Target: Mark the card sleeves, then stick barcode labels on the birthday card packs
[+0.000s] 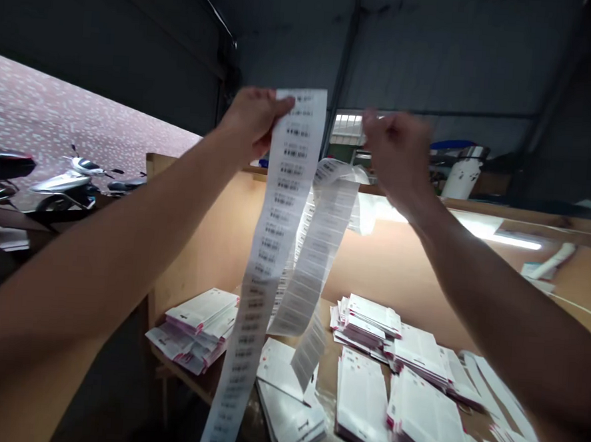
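My left hand (254, 122) is raised and pinches the top of a long strip of barcode labels (281, 200) between thumb and fingers. The strip hangs well below the hand, past the lower edge of the view. Behind it, more of the label strip (318, 256) loops over and drops toward the table, its end close to a white packet stack (286, 374). To the right, my right hand (397, 154) is up at about the same height, apart from the strip. Its fingers are curled in, slightly blurred; anything between them is too small to see.
Piles of white packets with pink edges lie at the left (202, 322) and right (424, 415) of the wooden table. A wooden panel (398, 260) with a lit tube (514, 242) stands behind. A white bottle (463, 171) is above it; a scooter (72, 181) is parked outside.
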Demonstrator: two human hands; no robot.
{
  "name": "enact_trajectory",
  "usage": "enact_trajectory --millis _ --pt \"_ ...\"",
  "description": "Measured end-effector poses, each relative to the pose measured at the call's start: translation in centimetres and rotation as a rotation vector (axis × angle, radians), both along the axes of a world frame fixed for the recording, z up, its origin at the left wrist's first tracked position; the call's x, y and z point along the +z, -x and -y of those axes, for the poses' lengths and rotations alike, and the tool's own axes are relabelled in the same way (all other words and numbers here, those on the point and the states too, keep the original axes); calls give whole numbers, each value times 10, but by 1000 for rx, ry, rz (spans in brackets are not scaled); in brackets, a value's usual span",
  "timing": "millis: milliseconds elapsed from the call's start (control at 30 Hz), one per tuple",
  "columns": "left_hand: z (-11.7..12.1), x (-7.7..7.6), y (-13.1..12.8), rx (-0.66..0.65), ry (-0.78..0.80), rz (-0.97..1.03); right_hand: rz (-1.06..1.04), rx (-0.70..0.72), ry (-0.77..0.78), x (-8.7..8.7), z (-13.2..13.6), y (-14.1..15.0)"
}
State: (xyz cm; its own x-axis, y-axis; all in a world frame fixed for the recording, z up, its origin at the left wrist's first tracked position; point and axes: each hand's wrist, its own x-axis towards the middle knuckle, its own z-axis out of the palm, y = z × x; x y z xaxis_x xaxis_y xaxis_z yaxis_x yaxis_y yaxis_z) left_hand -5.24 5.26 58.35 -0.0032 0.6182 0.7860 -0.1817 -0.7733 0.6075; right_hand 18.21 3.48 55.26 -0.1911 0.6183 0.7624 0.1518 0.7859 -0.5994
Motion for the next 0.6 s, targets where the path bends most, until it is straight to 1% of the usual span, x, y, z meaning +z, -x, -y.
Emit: enact_trajectory --millis 33,67,100,133,167,200,267,333,400,467,533,600 --pt "-3 16 -5 -16 -10 37 47 47 47 -14 6 8" --pt "-5 29 -11 -34 -7 56 93 62 93 -26 9 16" --pt "-7 40 -16 -38 -5 70 126 71 130 -34 11 25" --pt "-8 50 -21 -43 2 73 171 109 179 -39 12 34" --pt "-9 57 -25 -46 15 70 198 146 212 -39 12 42" --pt "-10 62 -27 -46 28 70 191 164 216 -36 10 49" --pt "-10 68 -26 -43 64 67 112 142 162 -22 3 60" --pt "-8 70 -21 -41 100 63 11 79 76 -8 -6 67" --pt "-6 71 -15 -48 133 46 -42 47 20 -1 -15 73" --pt "-5 74 -8 -72 169 14 -18 77 28 -2 -20 80" --pt "-7 78 -1 -103 189 -17 46 158 84 -5 -20 84" --pt "-11 80 9 -107 155 2 56 235 144 0 -19 83"
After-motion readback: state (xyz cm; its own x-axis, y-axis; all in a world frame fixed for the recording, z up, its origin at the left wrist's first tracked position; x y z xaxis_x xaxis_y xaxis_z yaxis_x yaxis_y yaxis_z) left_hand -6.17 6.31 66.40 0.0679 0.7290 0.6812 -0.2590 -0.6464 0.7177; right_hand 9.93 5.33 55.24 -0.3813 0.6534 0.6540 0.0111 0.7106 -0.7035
